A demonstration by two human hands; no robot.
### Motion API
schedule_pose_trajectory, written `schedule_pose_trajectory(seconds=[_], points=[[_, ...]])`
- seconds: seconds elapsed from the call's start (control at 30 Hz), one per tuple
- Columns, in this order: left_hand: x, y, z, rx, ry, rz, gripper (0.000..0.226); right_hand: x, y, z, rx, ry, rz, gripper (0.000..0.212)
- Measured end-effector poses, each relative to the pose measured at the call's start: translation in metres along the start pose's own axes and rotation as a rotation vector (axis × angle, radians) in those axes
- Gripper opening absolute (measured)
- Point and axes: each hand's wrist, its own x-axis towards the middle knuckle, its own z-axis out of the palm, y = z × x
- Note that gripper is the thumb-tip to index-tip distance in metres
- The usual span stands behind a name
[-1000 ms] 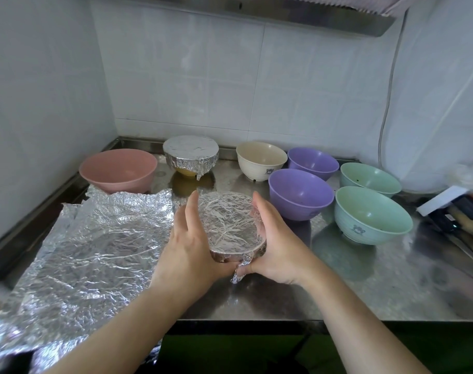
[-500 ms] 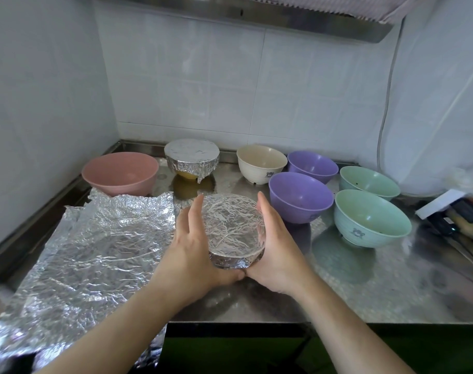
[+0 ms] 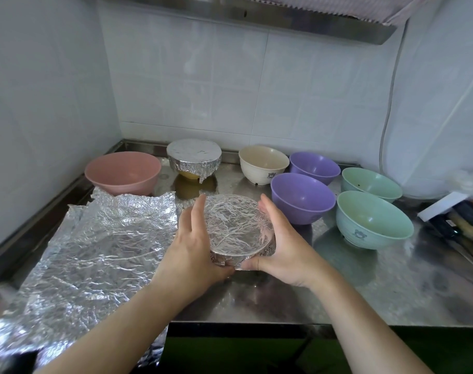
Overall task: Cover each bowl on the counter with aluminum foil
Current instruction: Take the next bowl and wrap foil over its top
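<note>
Two bare forearms, no sleeves in view, left hand point(image 3: 192, 252) and right hand point(image 3: 284, 252) without gloves, rings, watch or bracelets, nails were short and unpainted where visible

A steel counter point(image 3: 391, 287) fills the corner. On it lie crumpled foil sheets point(image 3: 95, 247) at the left, a pink bowl point(image 3: 123, 172), two foil-covered bowls point(image 3: 194, 159) point(image 3: 238, 230), a cream bowl point(image 3: 263, 164), two purple bowls point(image 3: 315, 167) point(image 3: 302, 197) and two green bowls point(image 3: 371, 183) point(image 3: 374, 220). Some boxes point(image 3: 456, 220) sit at the right edge.
</note>
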Motion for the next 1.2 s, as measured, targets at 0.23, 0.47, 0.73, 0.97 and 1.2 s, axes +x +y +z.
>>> schedule_pose_trajectory(seconds=[0.23,0.47,0.73,0.97,1.2], points=[[0.000,-0.001,0.001,0.036,0.008,0.009,0.151,0.000,-0.002,0.011,0.003,0.070,0.016,0.153],[0.003,-0.003,0.000,0.056,-0.008,0.006,0.154,0.000,-0.003,0.020,-0.055,0.089,0.024,0.156],[0.009,-0.012,-0.016,-0.015,-0.168,-0.103,0.155,-0.002,-0.010,-0.003,0.259,0.041,0.044,0.113],[0.002,0.006,-0.015,-0.108,-0.109,-0.071,0.163,0.032,-0.021,0.000,0.308,0.107,0.099,0.062],[0.007,0.003,-0.016,-0.151,-0.113,-0.100,0.159,0.027,-0.020,0.005,0.188,0.117,0.093,0.062]])
